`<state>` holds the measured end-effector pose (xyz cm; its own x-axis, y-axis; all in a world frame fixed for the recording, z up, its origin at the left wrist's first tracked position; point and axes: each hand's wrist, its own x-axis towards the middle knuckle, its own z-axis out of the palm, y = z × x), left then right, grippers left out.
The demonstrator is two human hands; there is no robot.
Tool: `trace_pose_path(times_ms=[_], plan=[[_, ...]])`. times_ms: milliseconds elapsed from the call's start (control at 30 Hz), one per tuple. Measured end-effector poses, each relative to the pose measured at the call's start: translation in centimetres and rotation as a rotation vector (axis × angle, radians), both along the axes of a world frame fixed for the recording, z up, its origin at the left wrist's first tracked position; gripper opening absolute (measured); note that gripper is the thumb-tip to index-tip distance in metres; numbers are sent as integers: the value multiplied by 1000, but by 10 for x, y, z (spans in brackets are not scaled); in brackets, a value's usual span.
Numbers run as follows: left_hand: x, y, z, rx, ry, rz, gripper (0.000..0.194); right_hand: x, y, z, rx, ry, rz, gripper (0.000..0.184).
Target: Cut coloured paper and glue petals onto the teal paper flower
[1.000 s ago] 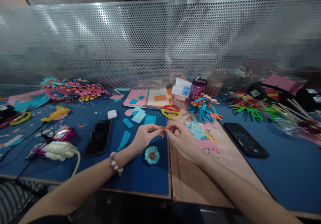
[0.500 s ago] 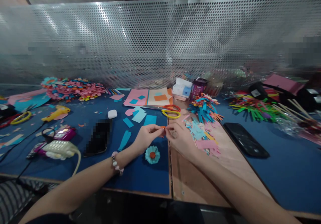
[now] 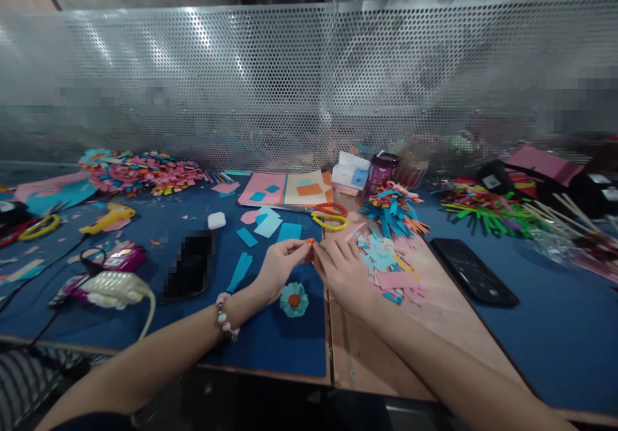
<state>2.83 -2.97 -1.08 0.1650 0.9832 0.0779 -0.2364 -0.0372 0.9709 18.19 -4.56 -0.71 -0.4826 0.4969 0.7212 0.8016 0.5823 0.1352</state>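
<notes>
A small orange piece of paper [image 3: 311, 242] is pinched at the fingertips of my left hand [image 3: 280, 269], mostly covered by the fingers. My right hand [image 3: 344, 271] meets it from the other side, its fingers closed on the same piece and laid side by side. Just below my hands, a light blue paper flower [image 3: 294, 300] with an orange centre lies on the blue mat. Beyond my fingers rest scissors [image 3: 330, 215] with red and yellow handles.
Pink and cream paper sheets [image 3: 263, 188] lie behind. Paper scraps [image 3: 386, 257] and fringed strips [image 3: 393, 209] are piled to the right, near a phone [image 3: 476, 270]. On the left are another phone [image 3: 190, 264], a yellow glue gun [image 3: 109, 217] and a power strip [image 3: 116, 287].
My right hand has turned over the orange paper, its fingers now straighter and closer together. My left hand keeps its pinch almost in place.
</notes>
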Motion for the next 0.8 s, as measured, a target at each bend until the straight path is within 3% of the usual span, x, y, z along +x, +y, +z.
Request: trace_pose_path(times_ms=[133,267,400,567,800], plan=[[-2,1,0,22,5,14,31,-2,2,-3,-43,106,41,24],[-2,0,2,33,32,1,29,0,9,-4,-196,518,182,15],[-2,0,3,32,62,-7,30,3,11,1,-398,777,170,10],[-4,0,2,95,167,49,28,2,9,7,-778,847,178,26],[-4,2,3,97,166,25,24,3,10,7,-865,794,258,28]])
